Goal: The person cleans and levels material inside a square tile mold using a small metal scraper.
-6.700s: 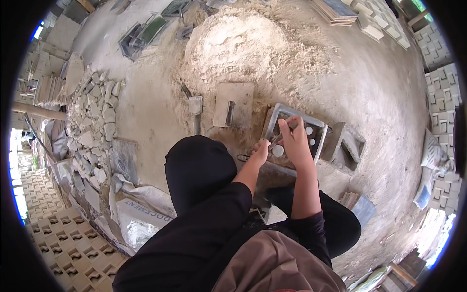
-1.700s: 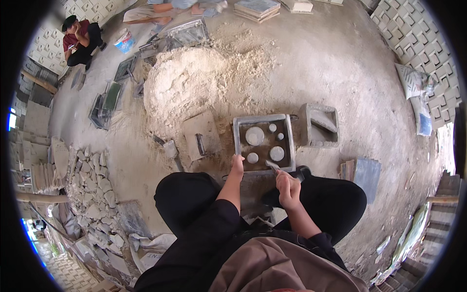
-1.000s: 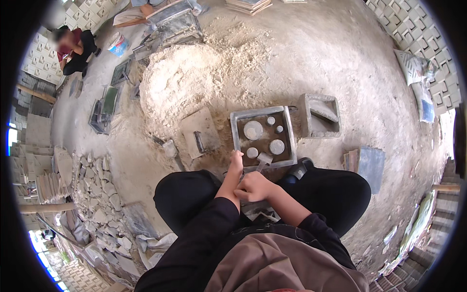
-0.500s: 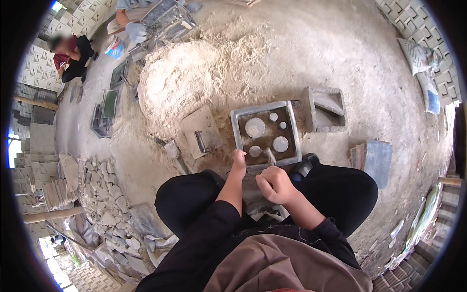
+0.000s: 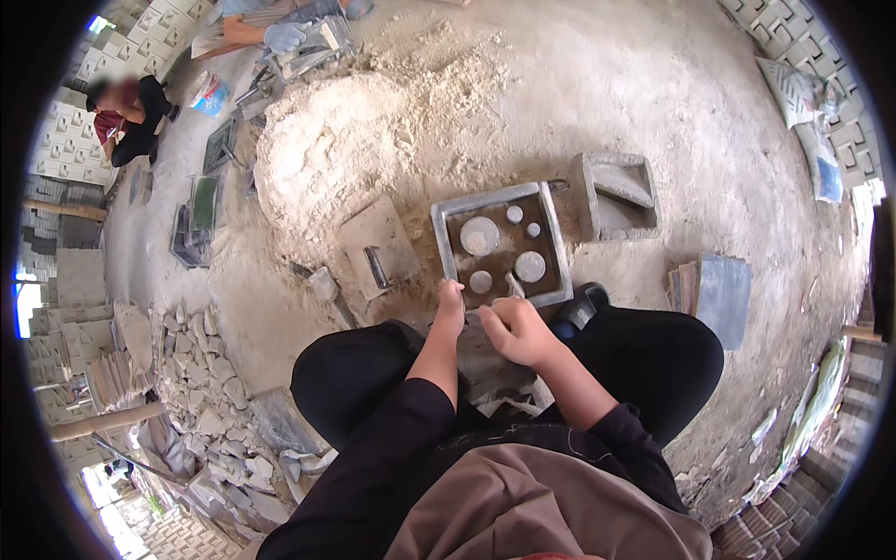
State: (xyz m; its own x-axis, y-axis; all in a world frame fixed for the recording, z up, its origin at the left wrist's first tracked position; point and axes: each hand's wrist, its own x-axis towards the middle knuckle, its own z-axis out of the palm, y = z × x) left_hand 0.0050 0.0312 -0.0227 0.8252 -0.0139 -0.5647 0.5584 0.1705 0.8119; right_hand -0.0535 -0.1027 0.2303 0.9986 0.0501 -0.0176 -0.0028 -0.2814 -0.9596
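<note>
Between my feet lies a grey rectangular moulding frame [image 5: 557, 233] packed with brown sand. Several pale round discs of differing sizes, the largest [image 5: 480, 236] at upper left, are set in the sand. My left hand [image 5: 450, 306] is closed at the frame's near left corner, its grip partly hidden. Close to the near edge, my right hand [image 5: 519, 331] is closed around a small tool [image 5: 513, 284] with a pale, flat-looking tip. That tip rests over the sand between the two near discs; the handle is hidden in my fist.
Left of the frame lie a flat board with a handle [image 5: 381, 245], a mallet-like tool [image 5: 326, 286] and a pale powder heap [image 5: 313, 154]. To the right are an open grey box [image 5: 585, 201] and leaning slabs [image 5: 723, 299]. A co-worker's gloved hand [image 5: 285, 37] handles another frame.
My right hand has moved forward, nearer the frame's edge, with the tool in it. My left hand stays at the corner. The co-worker's gloved hand and frame have shifted; the whole view moved slightly.
</note>
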